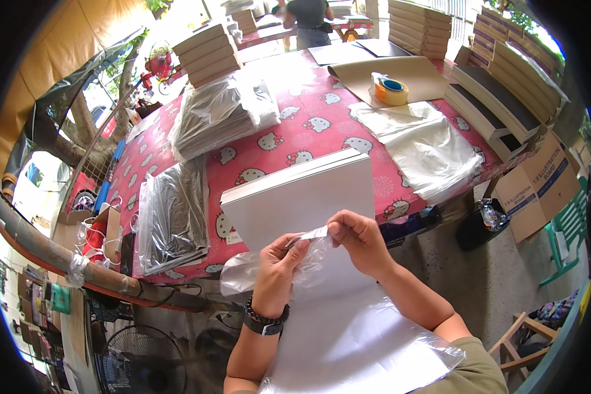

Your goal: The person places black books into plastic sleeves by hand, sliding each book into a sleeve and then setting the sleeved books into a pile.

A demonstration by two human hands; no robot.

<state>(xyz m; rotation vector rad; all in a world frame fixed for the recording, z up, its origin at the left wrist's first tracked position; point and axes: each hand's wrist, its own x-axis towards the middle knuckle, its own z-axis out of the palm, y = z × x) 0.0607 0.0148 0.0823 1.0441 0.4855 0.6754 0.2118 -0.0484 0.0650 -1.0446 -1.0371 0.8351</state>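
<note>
My left hand (279,266), with a watch and a bead bracelet at the wrist, pinches the gathered edge of a clear plastic bag (315,253). Close beside it, the thumb and fingers of my right hand (361,243) grip the same edge. The bag hangs down toward my lap, where a large white sheet or board (348,341) lies under or inside the clear film; I cannot tell which. Just beyond my hands a stack of white boards (302,197) stands tilted at the near edge of the table.
The table has a pink patterned cover (262,157). On it lie plastic-wrapped packs (174,217), a pile of clear bags (427,151), tape rolls (391,90), brown paper (348,71) and stacked boards (207,52). A metal pipe (105,276) runs at left; a person (308,20) stands far off.
</note>
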